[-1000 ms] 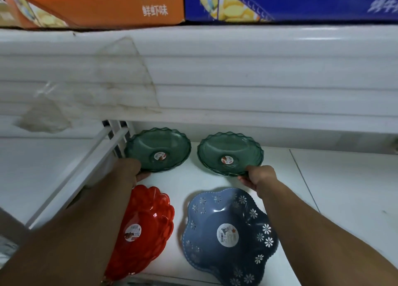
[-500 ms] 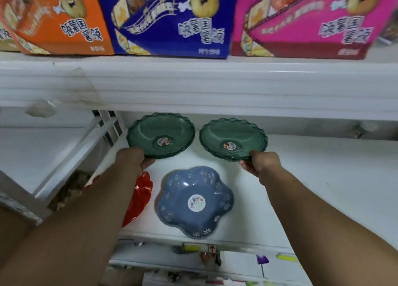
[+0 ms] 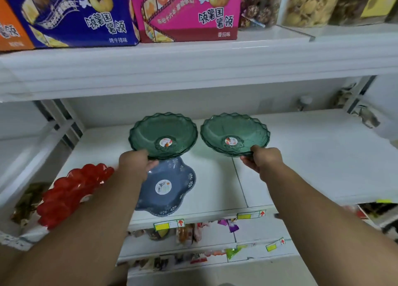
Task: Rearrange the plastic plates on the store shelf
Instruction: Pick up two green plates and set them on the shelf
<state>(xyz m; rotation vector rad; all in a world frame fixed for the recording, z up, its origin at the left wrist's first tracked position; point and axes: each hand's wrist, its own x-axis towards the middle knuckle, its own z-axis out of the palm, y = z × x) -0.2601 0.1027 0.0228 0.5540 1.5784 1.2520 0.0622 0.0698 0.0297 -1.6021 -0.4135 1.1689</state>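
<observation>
Plates need even handling here: I judge the best course is to keep both level, move them together, and clear the blue flower-shaped plastic plate (image 3: 165, 189) and the red scalloped plastic plate (image 3: 71, 191) lying on the white shelf (image 3: 312, 161). The left hand (image 3: 134, 164) pinches the near rim of the left translucent green scalloped plastic plate (image 3: 163, 135); the right hand (image 3: 263, 159) grips the near rim of its twin, the right green plate (image 3: 234, 134). Both forearms reach forward, roughly parallel, thumbs over the rims.
</observation>
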